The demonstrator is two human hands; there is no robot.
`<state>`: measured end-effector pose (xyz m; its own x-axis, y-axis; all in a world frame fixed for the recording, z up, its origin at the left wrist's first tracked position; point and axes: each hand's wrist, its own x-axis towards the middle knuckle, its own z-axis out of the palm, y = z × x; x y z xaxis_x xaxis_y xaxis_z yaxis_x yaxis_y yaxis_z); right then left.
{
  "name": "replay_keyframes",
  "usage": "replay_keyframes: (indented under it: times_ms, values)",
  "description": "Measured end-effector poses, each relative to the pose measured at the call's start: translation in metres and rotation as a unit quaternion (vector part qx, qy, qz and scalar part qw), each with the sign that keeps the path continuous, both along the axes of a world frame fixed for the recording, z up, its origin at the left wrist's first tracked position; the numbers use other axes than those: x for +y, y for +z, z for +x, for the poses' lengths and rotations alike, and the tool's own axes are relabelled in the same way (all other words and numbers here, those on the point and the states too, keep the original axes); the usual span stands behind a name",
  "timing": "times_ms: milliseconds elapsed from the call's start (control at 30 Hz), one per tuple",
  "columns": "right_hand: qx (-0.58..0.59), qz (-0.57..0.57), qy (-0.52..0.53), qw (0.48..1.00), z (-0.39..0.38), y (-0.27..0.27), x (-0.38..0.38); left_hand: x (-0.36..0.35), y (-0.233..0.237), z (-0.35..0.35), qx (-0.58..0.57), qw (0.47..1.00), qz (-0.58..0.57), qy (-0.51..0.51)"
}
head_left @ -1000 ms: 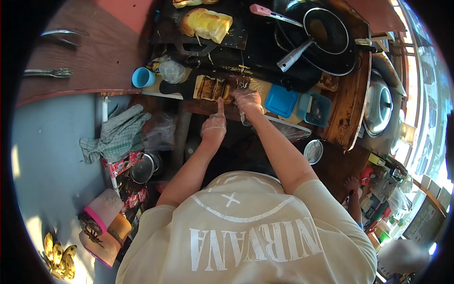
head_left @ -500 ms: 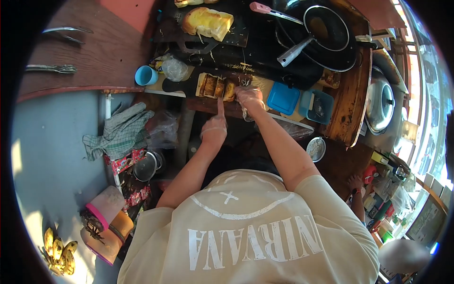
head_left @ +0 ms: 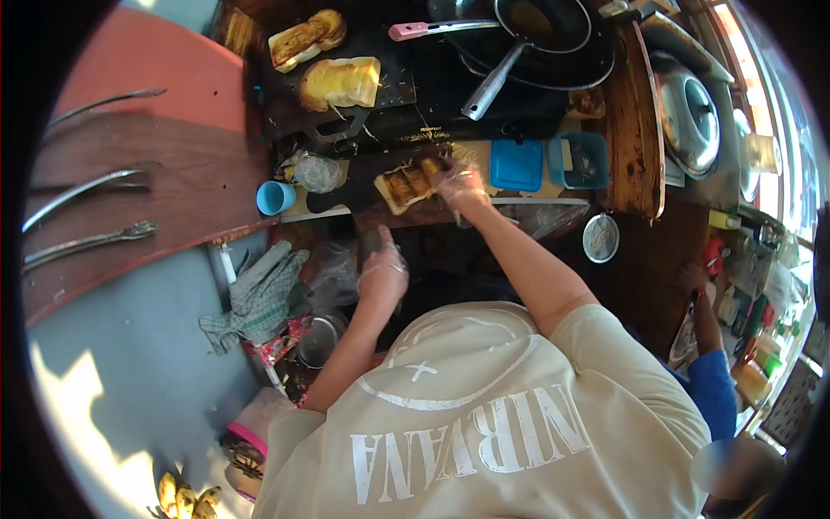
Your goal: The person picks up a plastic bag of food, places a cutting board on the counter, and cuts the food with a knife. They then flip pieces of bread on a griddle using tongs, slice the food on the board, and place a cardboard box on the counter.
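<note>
Toasted bread cut into browned strips lies on a dark cutting board. My right hand, in a thin clear plastic glove, is closed at the bread's right end, against a yellow-brown end piece. A narrow greyish thing shows below this hand; what the fingers grip is hidden and blurred. My left hand, also gloved, is off the bread, below the board's edge. Its index finger is stretched out and nothing is in it.
Two more breads, a yellow-topped one and a browned one, lie beyond. Pans stand at the back right. A blue lid, a blue tub and a blue cup flank the board. Another person's arm is at right.
My left hand has drawn back from the bread. The bread strips now lie tilted, and the end piece sits closer to my right fingers. The camera view has turned.
</note>
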<state>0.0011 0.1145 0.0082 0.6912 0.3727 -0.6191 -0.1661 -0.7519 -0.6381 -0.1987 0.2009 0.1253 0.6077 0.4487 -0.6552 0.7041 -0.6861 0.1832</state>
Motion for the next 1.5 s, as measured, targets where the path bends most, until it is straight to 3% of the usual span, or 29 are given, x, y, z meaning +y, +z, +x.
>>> replay_keyframes:
  times_ms: [100, 167, 267, 367, 433, 500, 533, 633, 967, 1167, 1267, 1400, 1500]
  values:
    - [-0.018, 0.019, -0.013, 1.0, 0.016, 0.018, -0.002, 0.011, 0.012, -0.024, -0.002, 0.998, -0.035, -0.043]
    - [-0.055, -0.023, 0.095, 0.994, 0.026, 0.026, 0.001, 0.032, 0.02, -0.026, -0.024, 0.996, -0.052, -0.068]
    - [-0.028, 0.014, 0.091, 0.995, 0.021, 0.03, 0.001, 0.059, 0.045, -0.007, -0.029, 0.995, -0.06, -0.075]
    - [-0.063, 0.02, 0.093, 0.993, 0.006, 0.031, 0.002, 0.078, -0.015, 0.016, -0.122, 0.98, -0.035, -0.153]
    - [-0.107, -0.001, 0.085, 0.991, -0.013, 0.049, -0.003, 0.081, -0.039, 0.037, -0.103, 0.978, -0.015, -0.182]
    - [-0.155, -0.082, 0.177, 0.969, -0.027, 0.075, -0.006, 0.078, -0.048, 0.047, -0.085, 0.975, 0.001, -0.205]
    - [-0.192, -0.093, 0.205, 0.955, -0.036, 0.056, -0.006, 0.077, -0.048, 0.05, -0.074, 0.975, 0.004, -0.208]
    - [-0.185, -0.165, 0.218, 0.944, -0.055, 0.052, 0.005, 0.076, -0.047, 0.052, -0.065, 0.973, 0.015, -0.219]
    - [-0.216, -0.202, 0.214, 0.931, -0.062, 0.042, 0.018, 0.066, -0.071, 0.051, -0.077, 0.964, 0.029, -0.251]
    - [-0.215, -0.192, 0.2, 0.936, -0.063, 0.04, 0.02, 0.069, -0.068, 0.044, -0.102, 0.973, -0.002, -0.206]
    - [-0.279, -0.139, 0.14, 0.94, -0.074, 0.034, 0.019, 0.078, -0.086, 0.031, -0.184, 0.962, -0.016, -0.201]
    - [-0.325, -0.062, 0.146, 0.932, -0.078, 0.029, 0.011, 0.072, -0.086, 0.002, -0.129, 0.97, 0.003, -0.208]
    - [-0.339, -0.08, 0.158, 0.924, -0.084, 0.025, 0.007, 0.067, -0.112, -0.008, -0.138, 0.967, 0.036, -0.212]
